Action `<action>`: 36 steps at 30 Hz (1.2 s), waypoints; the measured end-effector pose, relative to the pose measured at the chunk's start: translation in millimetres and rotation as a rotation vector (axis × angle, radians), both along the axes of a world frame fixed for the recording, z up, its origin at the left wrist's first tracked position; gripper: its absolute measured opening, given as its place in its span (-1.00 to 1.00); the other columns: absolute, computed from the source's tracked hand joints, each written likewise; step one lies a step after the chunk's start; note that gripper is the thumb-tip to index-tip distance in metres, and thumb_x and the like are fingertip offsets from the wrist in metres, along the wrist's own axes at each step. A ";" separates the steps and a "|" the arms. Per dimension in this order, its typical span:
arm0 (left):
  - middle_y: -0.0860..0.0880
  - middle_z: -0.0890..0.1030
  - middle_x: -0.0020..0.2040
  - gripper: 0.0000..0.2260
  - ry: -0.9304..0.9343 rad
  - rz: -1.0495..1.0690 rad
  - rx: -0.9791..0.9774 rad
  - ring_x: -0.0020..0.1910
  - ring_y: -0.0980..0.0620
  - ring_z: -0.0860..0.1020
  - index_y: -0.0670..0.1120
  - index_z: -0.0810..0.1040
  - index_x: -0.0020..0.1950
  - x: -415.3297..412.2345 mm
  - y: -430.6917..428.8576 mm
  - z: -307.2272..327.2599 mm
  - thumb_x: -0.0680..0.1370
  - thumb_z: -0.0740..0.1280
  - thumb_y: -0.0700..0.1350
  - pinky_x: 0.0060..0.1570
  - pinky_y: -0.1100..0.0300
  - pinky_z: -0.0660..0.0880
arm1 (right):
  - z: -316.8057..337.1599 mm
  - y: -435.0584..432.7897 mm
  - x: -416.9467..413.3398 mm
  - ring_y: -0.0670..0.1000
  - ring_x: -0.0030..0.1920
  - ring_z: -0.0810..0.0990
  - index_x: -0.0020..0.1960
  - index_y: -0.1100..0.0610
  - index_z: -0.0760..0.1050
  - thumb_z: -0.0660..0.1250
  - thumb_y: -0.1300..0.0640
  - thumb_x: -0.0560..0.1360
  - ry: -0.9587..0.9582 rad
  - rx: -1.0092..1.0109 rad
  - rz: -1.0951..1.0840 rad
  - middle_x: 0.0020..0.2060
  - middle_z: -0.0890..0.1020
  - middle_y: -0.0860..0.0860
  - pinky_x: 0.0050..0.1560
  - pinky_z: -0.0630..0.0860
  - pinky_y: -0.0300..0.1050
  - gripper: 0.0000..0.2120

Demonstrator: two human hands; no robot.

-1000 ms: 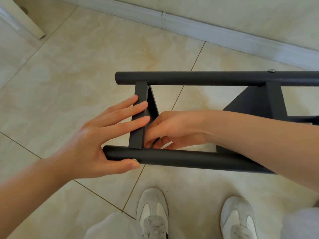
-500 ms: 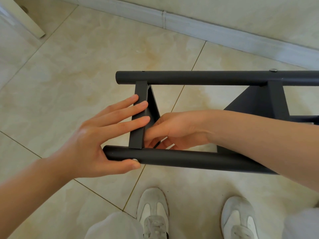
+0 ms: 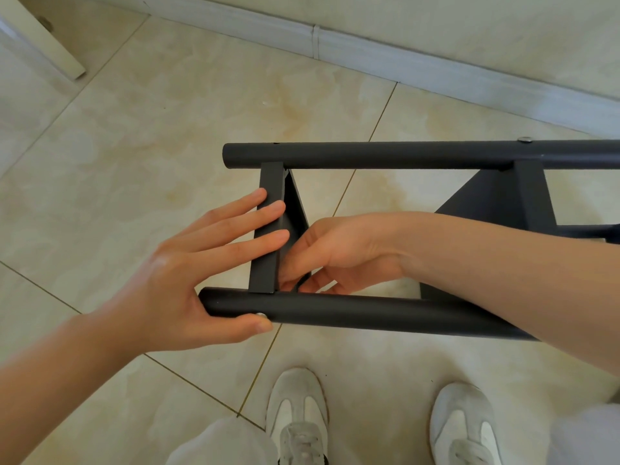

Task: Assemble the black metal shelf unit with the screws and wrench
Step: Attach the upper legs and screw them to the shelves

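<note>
The black metal shelf unit lies on its side, with a near tube and a far tube joined by a shelf panel and a second panel. My left hand lays straight fingers on the first panel's edge, while its thumb presses a silver screw head on the near tube. My right hand reaches inside the frame. Its curled fingers pinch a thin black tool, apparently the wrench, at the joint of panel and near tube. Another screw sits on the far tube.
Beige floor tiles lie under the frame. A white baseboard runs along the wall behind it. A pale furniture leg stands at the top left. My two white shoes are just below the near tube.
My right hand's fingers have shifted slightly down toward the near tube at the joint. My left hand and the frame have stayed where they were.
</note>
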State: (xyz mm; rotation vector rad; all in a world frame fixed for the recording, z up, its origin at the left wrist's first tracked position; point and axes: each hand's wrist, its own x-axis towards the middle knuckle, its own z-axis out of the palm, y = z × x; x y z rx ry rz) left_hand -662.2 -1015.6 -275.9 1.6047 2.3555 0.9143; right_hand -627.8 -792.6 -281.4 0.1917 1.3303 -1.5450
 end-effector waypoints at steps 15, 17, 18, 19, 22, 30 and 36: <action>-0.13 0.40 0.50 -0.36 0.002 0.002 0.007 0.56 -0.19 0.27 -0.22 0.45 0.40 0.2 -0.1 -1.4 0.55 0.37 0.24 0.51 -0.04 0.27 | 2.4 -3.2 0.3 0.02 -0.05 0.57 0.09 0.19 0.65 0.42 0.11 0.51 0.053 0.132 0.034 -0.10 0.68 0.04 0.06 0.55 -0.11 -0.79; -0.13 0.40 0.49 -0.36 0.003 0.003 0.009 0.56 -0.18 0.27 -0.22 0.45 0.40 0.2 0.3 -1.6 0.55 0.37 0.24 0.51 -0.03 0.27 | 2.6 -3.4 0.5 0.00 -0.08 0.57 0.10 0.20 0.64 0.40 0.12 0.53 0.064 0.097 0.010 -0.14 0.68 0.02 0.03 0.56 -0.14 -0.80; -0.13 0.40 0.49 -0.36 0.005 0.003 0.012 0.56 -0.18 0.27 -0.22 0.45 0.40 0.1 0.5 -1.6 0.55 0.37 0.24 0.51 -0.02 0.27 | 3.5 -2.5 -0.2 -0.01 -0.11 0.56 0.08 0.19 0.64 0.39 0.13 0.53 0.060 0.076 0.004 -0.15 0.68 0.02 -0.01 0.56 -0.16 -0.82; -0.13 0.40 0.49 -0.36 0.006 0.002 0.013 0.56 -0.18 0.27 -0.23 0.45 0.40 0.1 0.7 -1.6 0.55 0.37 0.24 0.51 -0.01 0.26 | 4.5 -0.8 -1.0 -0.02 -0.14 0.55 0.04 0.17 0.64 0.40 0.14 0.53 0.059 0.062 0.009 -0.17 0.68 0.01 -0.04 0.54 -0.17 -0.86; -0.13 0.40 0.49 -0.36 0.010 0.002 0.009 0.56 -0.18 0.27 -0.22 0.45 0.40 -0.1 0.4 -1.7 0.55 0.37 0.24 0.51 -0.03 0.27 | 6.1 2.8 -3.2 -0.03 -0.15 0.54 -0.11 0.11 0.65 0.42 0.14 0.51 0.074 0.080 0.058 -0.18 0.68 0.00 -0.05 0.49 -0.18 -0.94; -0.12 0.39 0.51 -0.36 0.011 0.003 0.007 0.56 -0.20 0.27 -0.23 0.45 0.41 -0.1 -0.7 -2.8 0.55 0.37 0.24 0.51 -0.04 0.27 | 3.6 -0.1 -2.2 -0.01 -0.12 0.54 -0.08 0.12 0.66 0.40 0.04 0.53 0.075 0.133 0.059 -0.17 0.68 0.00 -0.08 0.51 -0.19 -0.84; -0.12 0.40 0.50 -0.36 0.009 0.006 0.010 0.56 -0.19 0.28 -0.23 0.45 0.40 0.1 -0.8 -2.7 0.54 0.38 0.23 0.51 -0.04 0.27 | 3.0 2.0 -1.5 -0.04 -0.18 0.58 -0.13 0.12 0.65 0.40 0.20 0.52 0.052 0.027 0.017 -0.20 0.68 0.01 -0.09 0.55 -0.21 -0.92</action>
